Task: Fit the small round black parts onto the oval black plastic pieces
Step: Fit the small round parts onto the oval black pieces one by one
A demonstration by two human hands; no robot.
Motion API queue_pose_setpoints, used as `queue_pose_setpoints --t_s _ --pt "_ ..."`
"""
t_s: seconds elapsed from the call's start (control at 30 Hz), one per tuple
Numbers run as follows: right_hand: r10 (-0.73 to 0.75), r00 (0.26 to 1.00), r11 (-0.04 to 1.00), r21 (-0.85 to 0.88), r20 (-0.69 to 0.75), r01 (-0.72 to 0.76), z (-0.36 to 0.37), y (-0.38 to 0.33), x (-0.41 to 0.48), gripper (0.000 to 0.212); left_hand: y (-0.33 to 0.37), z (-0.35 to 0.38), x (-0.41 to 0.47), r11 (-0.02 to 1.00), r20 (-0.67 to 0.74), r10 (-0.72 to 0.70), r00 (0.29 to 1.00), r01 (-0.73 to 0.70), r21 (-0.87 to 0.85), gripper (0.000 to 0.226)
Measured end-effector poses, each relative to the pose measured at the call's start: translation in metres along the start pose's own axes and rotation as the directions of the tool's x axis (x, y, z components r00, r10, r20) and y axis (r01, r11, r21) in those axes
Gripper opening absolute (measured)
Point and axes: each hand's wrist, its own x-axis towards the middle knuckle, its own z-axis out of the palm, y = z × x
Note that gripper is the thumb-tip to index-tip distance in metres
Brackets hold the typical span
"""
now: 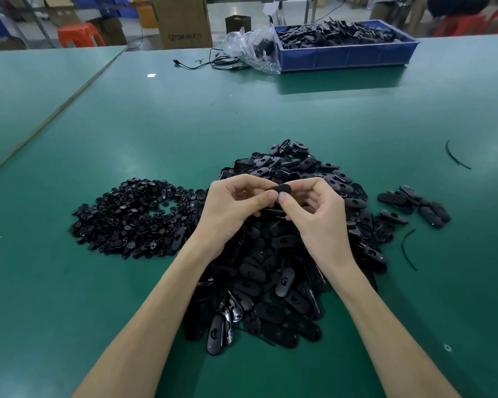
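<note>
Above the heap of oval black plastic pieces (270,268) on the desk (184,124), the left hand (230,208) and right hand (316,214) pinch one oval piece (281,189), fingers (259,201) clamped on it. It looks light, rigid and slick, best gripped by its narrow edges. The small round black parts (133,216) are heaped just left.

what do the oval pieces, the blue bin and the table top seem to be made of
Oval pieces: likely moulded plastic, semi-gloss black; smooth rounded shells with soft highlights. Blue bin: probably rigid plastic, fairly matte; ribbed moulded walls. Table top: seemingly a green rubber or vinyl mat, satin; it shows a blurred reflection of the bin.
</note>
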Motion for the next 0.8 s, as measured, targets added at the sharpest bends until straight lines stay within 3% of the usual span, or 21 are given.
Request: queue_pose_setpoints --t_s 0.5,0.8 --pt "0.014 1.0 0.991 0.134 -0.001 -0.014 -0.0014 -0.0036 0.0009 0.011 0.002 -0.0038 0.0005 0.994 0.108 -0.049 0.993 0.059 -0.089 0.016" --pt "0.026 1.0 0.992 0.123 0.017 -0.028 -0.0011 -0.0024 0.0004 0.011 0.0036 -0.0047 -0.0007 0.997 0.094 -0.057 0.994 0.061 -0.044 0.015"
